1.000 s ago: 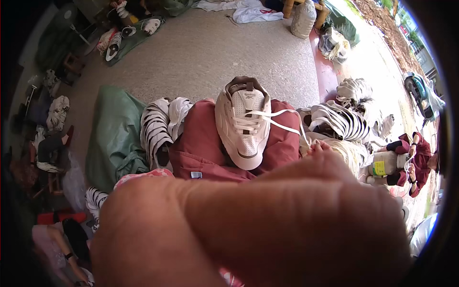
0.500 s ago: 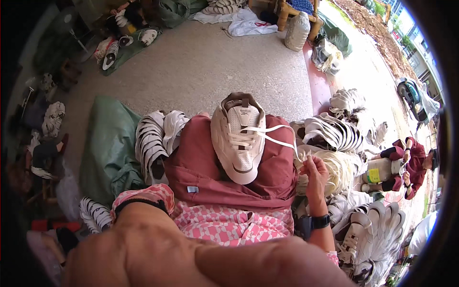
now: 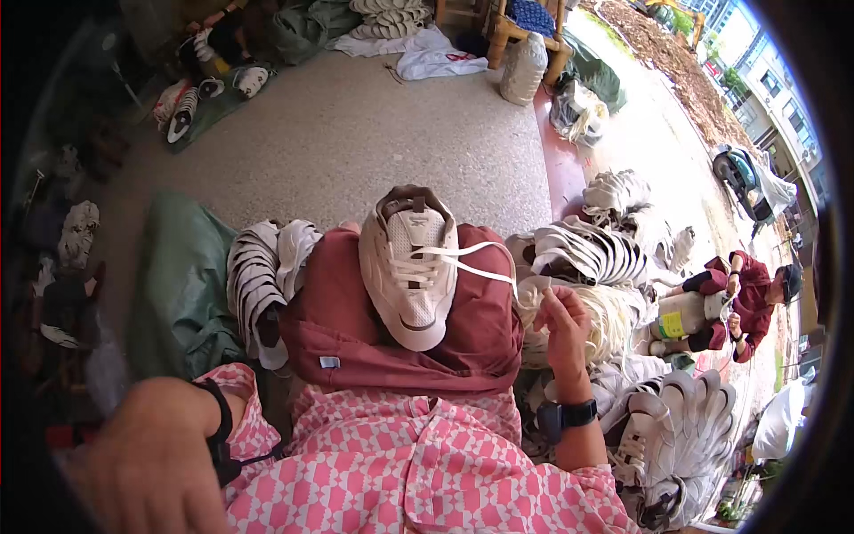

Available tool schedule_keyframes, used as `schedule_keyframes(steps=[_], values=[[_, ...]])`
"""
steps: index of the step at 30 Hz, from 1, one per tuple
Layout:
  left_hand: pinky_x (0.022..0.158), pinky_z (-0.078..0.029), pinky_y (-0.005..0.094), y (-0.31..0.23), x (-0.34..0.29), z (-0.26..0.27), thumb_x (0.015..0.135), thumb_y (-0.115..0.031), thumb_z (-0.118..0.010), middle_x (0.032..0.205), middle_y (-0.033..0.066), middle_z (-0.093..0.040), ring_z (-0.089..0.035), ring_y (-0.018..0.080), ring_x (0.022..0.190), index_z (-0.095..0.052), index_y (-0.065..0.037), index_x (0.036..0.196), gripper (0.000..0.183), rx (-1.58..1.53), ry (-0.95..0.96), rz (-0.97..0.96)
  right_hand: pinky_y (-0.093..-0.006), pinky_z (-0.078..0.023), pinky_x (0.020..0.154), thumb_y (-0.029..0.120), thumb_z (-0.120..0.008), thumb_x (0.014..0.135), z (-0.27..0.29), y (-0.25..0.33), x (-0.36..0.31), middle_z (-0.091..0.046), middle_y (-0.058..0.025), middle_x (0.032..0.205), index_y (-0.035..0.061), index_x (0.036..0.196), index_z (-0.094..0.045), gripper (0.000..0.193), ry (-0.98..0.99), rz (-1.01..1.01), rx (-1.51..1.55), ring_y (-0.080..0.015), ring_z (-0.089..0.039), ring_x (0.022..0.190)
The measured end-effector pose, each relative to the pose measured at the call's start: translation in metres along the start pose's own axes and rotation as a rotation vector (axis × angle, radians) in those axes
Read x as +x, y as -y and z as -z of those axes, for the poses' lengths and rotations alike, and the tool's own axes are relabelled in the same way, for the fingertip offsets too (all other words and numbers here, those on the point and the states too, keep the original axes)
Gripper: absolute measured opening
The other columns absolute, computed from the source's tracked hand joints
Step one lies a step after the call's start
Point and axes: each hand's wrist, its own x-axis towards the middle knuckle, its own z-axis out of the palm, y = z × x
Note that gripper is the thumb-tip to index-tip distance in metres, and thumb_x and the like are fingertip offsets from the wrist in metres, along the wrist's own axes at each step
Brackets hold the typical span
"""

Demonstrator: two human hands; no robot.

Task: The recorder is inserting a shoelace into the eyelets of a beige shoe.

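Lace (image 3: 479, 246), white and slack, looped from the eyelets of the beige shoe (image 3: 409, 307) toward the right hand (image 3: 567, 327). Thumb and forefinger were drawn together beside the loop's far end, the other fingers loosely curled; whether the tip itself was pinched I couldn't make out. The left hand (image 3: 147, 463) hung blurred and well apart at the lower left, back upward, its fingers too hidden to tell how far open or whether anything was held. With the shoe seemingly unheld, a steady, gentle pull would have suited, as a tug might have dragged it sideways. A grip close to the lace tip, both strands untwisted, seemed best.

The shoe sat mid-lap on the maroon cloth (image 3: 329, 294), toe toward the wearer, collar jutting past the cloth's far edge, so a forward push risked tipping it. Stacked uppers (image 3: 253, 276) crowded the left edge; a pale lace bundle (image 3: 600, 320) close beside the right edge could have snagged the loose end. Openest room lay over the floor (image 3: 374, 133), beyond the far edge.
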Motion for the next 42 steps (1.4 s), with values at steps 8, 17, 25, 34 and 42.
schedule_keyframes(steps=[8, 17, 25, 34, 42], values=[[0.077, -0.053, 0.0323, 0.088, -0.087, 0.002, 0.087, -0.022, -0.073, 0.096, 0.0113, -0.071, -0.067, 0.0195, 0.087, -0.070, -0.001, 0.104, 0.027, 0.285, -0.229, 1.100, -0.0248, -0.048, 0.052, 0.015, -0.052, 0.100, -0.043, 0.059, -0.015, -0.060, -0.0062, 0.070, 0.0020, 0.100, -0.056, 0.014, 0.389, -0.052, 0.128, -0.0137, -0.059, 0.057], [0.085, -0.052, 0.0380, 0.179, -0.124, -0.004, 0.082, -0.012, -0.068, 0.110, 0.0125, -0.064, -0.064, 0.0296, 0.101, -0.065, -0.003, 0.109, 0.028, 1.200, -0.091, 0.850, -0.0317, -0.042, 0.069, 0.012, -0.041, 0.105, 0.008, 0.220, -0.017, -0.053, -0.0046, 0.097, 0.0078, 0.107, -0.044, 0.006, 0.644, 0.562, 0.702, -0.0115, -0.052, 0.071], [0.099, -0.042, 0.0401, 0.167, -0.108, 0.010, 0.084, -0.021, -0.073, 0.110, 0.0097, -0.062, -0.061, 0.0255, 0.102, -0.060, -0.006, 0.120, 0.041, 1.431, -0.363, 0.791, -0.0289, -0.044, 0.061, 0.004, -0.041, 0.100, 0.040, 0.230, -0.028, -0.052, -0.0061, 0.086, 0.0005, 0.109, -0.046, 0.010, 0.667, 0.704, 0.570, -0.0104, -0.052, 0.067], [0.087, -0.045, 0.0378, 0.048, -0.091, -0.021, 0.099, -0.026, -0.058, 0.082, 0.0063, -0.063, -0.062, 0.0214, 0.086, -0.065, -0.002, 0.086, 0.028, 0.405, -0.677, 0.772, -0.0306, -0.051, 0.080, 0.026, -0.049, 0.102, -0.033, 0.091, 0.029, -0.062, -0.0133, 0.120, -0.0007, 0.121, -0.059, 0.034, 0.159, 0.363, -0.293, -0.0189, -0.063, 0.098], [0.090, -0.040, 0.0396, -0.047, -0.117, -0.026, 0.107, -0.029, -0.040, 0.073, -0.0003, -0.045, -0.045, 0.0161, 0.073, -0.048, -0.012, 0.079, 0.033, 0.435, -1.224, 0.198, -0.0410, -0.038, 0.102, 0.018, -0.066, 0.089, -0.081, 0.006, 0.024, -0.057, -0.0144, 0.121, -0.0002, 0.100, -0.066, 0.021, 0.525, 0.772, -1.290, -0.0333, -0.050, 0.120]])
